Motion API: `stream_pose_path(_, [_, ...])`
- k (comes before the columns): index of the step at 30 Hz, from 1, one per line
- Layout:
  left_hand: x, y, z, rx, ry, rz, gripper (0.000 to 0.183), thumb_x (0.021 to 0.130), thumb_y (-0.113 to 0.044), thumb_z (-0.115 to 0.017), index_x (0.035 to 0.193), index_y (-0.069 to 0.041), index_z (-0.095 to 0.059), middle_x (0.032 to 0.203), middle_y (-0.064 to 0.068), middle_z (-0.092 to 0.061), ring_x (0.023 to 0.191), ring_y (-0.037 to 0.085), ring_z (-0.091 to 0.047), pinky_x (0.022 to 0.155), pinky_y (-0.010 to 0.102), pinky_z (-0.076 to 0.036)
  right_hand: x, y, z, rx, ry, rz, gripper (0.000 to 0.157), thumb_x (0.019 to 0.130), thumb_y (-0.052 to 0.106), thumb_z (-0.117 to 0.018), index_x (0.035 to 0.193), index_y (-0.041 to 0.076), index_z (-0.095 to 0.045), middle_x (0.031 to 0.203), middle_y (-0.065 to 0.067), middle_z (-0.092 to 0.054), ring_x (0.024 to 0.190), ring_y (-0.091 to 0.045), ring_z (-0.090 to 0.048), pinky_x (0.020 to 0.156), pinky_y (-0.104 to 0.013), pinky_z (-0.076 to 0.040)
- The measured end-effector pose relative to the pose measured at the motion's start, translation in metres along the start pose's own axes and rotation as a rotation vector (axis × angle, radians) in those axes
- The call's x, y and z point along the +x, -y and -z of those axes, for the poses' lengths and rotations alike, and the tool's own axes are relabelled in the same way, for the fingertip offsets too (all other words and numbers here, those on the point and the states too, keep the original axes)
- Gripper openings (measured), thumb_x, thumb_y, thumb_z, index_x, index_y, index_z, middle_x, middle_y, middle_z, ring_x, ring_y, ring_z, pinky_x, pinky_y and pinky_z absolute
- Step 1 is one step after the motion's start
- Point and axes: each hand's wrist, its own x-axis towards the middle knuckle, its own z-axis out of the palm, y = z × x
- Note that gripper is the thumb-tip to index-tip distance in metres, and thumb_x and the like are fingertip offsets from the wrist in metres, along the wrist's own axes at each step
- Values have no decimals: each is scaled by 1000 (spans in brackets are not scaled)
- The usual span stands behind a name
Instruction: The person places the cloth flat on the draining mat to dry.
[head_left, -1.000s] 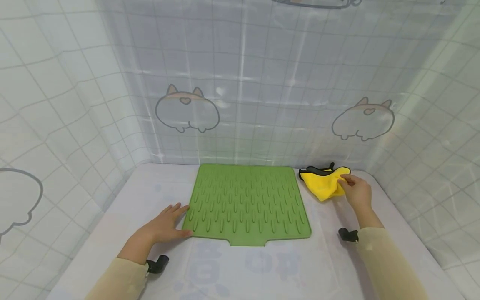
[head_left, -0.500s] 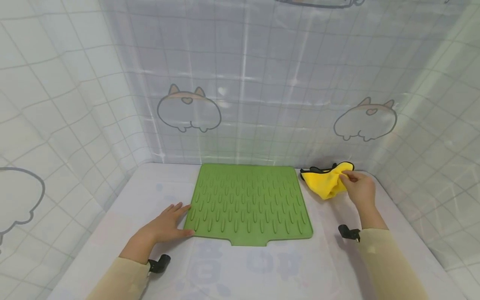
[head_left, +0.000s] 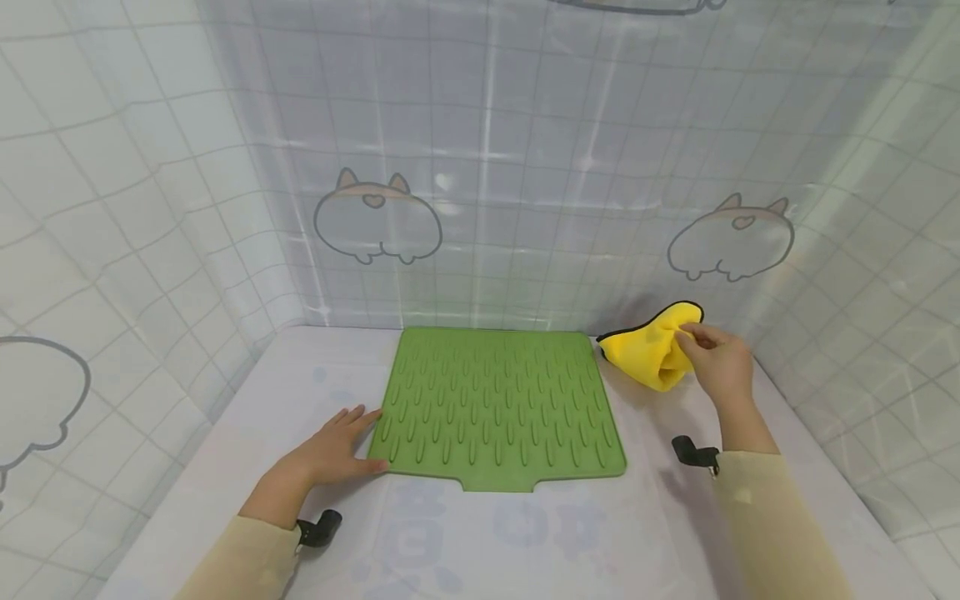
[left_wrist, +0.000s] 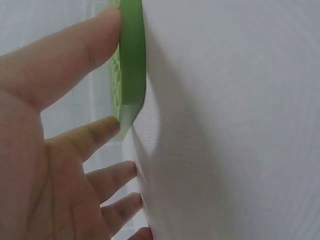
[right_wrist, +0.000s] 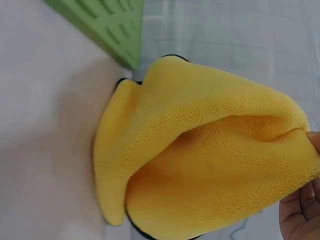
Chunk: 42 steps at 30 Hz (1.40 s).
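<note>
A green ridged mat [head_left: 495, 400] lies flat at the middle of the white-covered table, its tab toward me. At its left front corner rests my left hand [head_left: 330, 450], fingers spread; thumb and index finger touch the mat's edge in the left wrist view, while the other fingertips meet the table cover. To the right of the mat, my right hand [head_left: 720, 362] pinches a yellow cloth [head_left: 648, 354] with dark edging between thumb and fingers. The cloth [right_wrist: 200, 155] hangs in a fold, its lower left part still low near the table. In the right wrist view most of that hand is cut off.
White sheeting with a grid and animal drawings [head_left: 378, 221] walls the table at the back and both sides. A black wrist camera [head_left: 321, 528] sits at the left sleeve and another black camera [head_left: 693, 452] at the right one.
My right hand has raised the cloth's right part a little, and its fold now stands higher and opens toward me. The left hand and the mat stay in place.
</note>
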Motion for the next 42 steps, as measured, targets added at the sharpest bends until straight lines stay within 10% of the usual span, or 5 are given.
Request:
stream_pose_path(16, [1,1,-1,-12,-5,-4,92,74,-60,-64,143,-8,-33,146,27,-23,133,48,-14,101,65,-19,3,44,1,88,-90,3,53,80,57,-58,114,18,-67,108,-2,-64,87,-13,-55,67,-13,-46])
stream_pose_path(42, [2,0,-2,9,14,11,92,75,-62,-62,144,-9,-32,147,25,-22,133,48,-14,100,66,-20,-14,133,-25,418,-112,429,23,81,21,-71,100,9,-73,84,-7,-68,59,-13,-53,46,-15,-41])
